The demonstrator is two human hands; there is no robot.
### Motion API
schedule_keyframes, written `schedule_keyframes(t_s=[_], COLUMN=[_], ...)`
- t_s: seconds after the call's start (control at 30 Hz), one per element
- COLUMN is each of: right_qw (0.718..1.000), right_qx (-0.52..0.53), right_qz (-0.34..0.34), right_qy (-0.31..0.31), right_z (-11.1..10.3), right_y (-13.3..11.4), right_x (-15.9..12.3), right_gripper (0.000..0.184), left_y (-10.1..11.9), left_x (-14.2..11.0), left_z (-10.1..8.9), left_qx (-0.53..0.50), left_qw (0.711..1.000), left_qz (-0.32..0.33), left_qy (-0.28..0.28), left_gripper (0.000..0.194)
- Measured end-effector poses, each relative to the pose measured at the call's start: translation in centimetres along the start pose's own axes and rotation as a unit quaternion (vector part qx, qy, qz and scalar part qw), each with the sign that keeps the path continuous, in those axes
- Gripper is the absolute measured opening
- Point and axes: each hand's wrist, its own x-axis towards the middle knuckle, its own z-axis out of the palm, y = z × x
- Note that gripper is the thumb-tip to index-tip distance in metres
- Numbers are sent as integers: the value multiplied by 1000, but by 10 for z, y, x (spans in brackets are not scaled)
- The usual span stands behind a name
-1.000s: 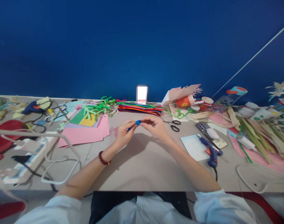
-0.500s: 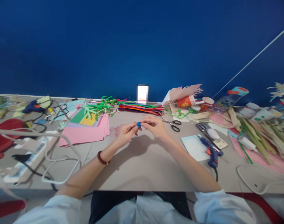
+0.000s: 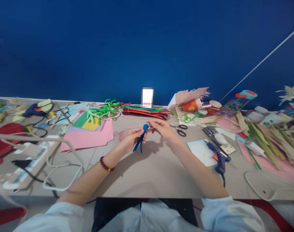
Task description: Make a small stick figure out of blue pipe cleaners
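Above the middle of the table I hold a blue pipe cleaner piece (image 3: 145, 127), coiled into a small knob at its top with two straight tails hanging down. My left hand (image 3: 133, 138) pinches it just below the knob between thumb and fingers. At the knob's right side is my right hand (image 3: 160, 128), its thumb and fingertips closed together against the coil's edge. The exact bit under the right fingertips is hidden. Beyond my hands lies a bundle of coloured pipe cleaners (image 3: 145, 112).
Scissors (image 3: 181, 130) lie right of my hands. Farther right are a glue gun (image 3: 219, 156), a phone (image 3: 225, 146), paper cups (image 3: 192, 104) and corn husks (image 3: 268, 141). Leftward are pink paper sheets (image 3: 86, 140), green twisted pipe cleaners (image 3: 105, 109) and a power strip (image 3: 33, 164) with cables.
The blue piece has turned so its two tails now hang toward me, and its knob shows more fully. The right fingers have shifted slightly right along the coil.
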Motion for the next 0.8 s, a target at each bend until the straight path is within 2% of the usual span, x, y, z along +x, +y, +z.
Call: schedule_keyframes(t_s=[0.33, 0.5, 0.7, 0.8], right_qw=[1000, 997, 994, 992], right_qx=[-12, 0, 27, 14], right_qz=[20, 78, 103, 122], right_qy=[-4, -10, 12, -5], right_z=[1, -1, 1, 3], right_y=[2, 7, 9, 10], right_x=[-1, 0, 2, 1], right_gripper=[22, 26, 27, 23], left_y=[-6, -8, -15, -15], left_x=[1, 1, 8, 12], left_z=[1, 3, -3, -6], left_qx=[-6, -25, -48, -61], left_qw=[999, 999, 997, 996], left_qz=[-9, -32, 2, 28], left_qy=[42, 20, 60, 57], left_gripper=[24, 25, 19, 18])
